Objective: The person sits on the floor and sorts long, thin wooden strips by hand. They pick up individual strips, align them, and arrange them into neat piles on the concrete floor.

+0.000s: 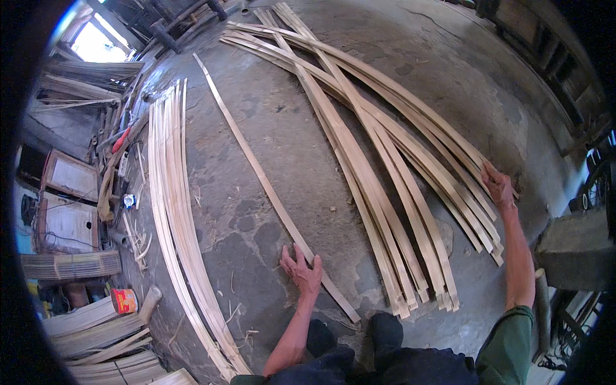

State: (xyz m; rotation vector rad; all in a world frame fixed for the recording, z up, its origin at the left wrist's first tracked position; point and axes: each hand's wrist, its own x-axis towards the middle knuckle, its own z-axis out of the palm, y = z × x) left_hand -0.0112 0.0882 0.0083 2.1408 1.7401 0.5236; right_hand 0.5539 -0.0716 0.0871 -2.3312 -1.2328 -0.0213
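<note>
A long, pale bamboo strip (255,165) lies slanting across the floor by itself. My left hand (303,273) is over its nearer part, thumb and index finger at opposite edges of the strip, the other fingers curled beside it. Far out on the right, my right hand (499,185) is closed at the outer edge of a fanned pile of strips (423,138), its fingers pinching the outermost strip. This pile crosses over another long bundle of strips (359,167), and their near ends spread out before my feet. Another row of strips (170,173) lies to the left.
Stacked strips (96,330) fill the lower left, with a red and yellow tin (124,300) on them. Beyond lie a red-handled tool (120,141), shavings (138,244) and wooden panels (70,174). Dark wooden furniture (552,58) lines the upper right. A grey block (574,247) stands at right.
</note>
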